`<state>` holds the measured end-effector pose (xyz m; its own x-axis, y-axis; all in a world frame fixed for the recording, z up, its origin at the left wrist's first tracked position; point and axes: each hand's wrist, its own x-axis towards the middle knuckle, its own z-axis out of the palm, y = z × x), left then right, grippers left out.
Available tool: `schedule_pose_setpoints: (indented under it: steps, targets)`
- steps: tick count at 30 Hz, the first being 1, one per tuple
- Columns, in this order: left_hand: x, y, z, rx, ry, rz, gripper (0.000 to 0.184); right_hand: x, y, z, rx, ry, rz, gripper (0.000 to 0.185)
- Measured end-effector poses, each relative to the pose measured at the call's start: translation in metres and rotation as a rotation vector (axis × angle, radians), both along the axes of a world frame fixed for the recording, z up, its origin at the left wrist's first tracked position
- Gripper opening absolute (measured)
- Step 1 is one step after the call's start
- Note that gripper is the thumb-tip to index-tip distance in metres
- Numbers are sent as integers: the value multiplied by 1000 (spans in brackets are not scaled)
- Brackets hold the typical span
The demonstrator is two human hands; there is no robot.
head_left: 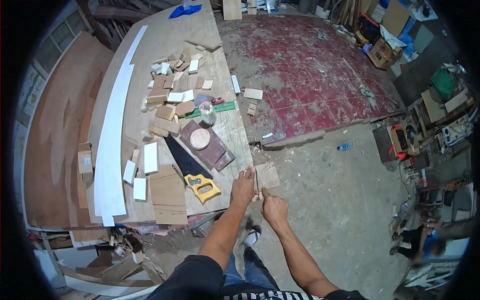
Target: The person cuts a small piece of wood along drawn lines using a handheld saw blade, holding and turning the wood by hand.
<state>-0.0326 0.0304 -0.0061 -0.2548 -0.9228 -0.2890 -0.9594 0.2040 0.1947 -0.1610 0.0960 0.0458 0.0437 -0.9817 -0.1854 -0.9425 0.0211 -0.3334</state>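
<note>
My left hand point(243, 186) lies with its fingers stretched out at the right edge of the wooden worktable point(235, 155). Just beside it is a small light board point(268, 175) at the table's edge; whether the hand touches it I cannot tell. My right hand point(275, 208) is closed, its index finger pointing towards the fingertips of the left hand. Anything in its grip is too small to make out. On the table to the left of my hands lies a handsaw with a yellow handle point(202, 188). A round wooden disc point(200, 139) rests on dark reddish boards point(220, 155).
Several wood offcuts point(165, 110), a glass jar point(207, 114) and a green strip point(225, 106) lie on the table. A long white strip point(111, 145) runs along its left side. A plastic bottle point(345, 147) lies on the concrete floor. A person point(425, 245) is at the right.
</note>
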Motion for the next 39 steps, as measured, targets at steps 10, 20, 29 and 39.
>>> schedule_pose_setpoints:
  steps: [10, 20, 29, 39]
  targets:
    - [-4, -1, 0, -19, -11, 63, 66, -6, -11, -6, 42, 11, 59, 51]
    - [-6, -3, -2, 28, 1, 90, 65, 1, -28, -7, 4, -53, 47, 40]
    - [-5, -3, 7, 55, 10, 95, 60, 6, -72, -35, 68, -69, 62, 42]
    - [-5, 4, -2, 96, -36, 89, 51, 15, -95, -28, 273, 44, 91, 36]
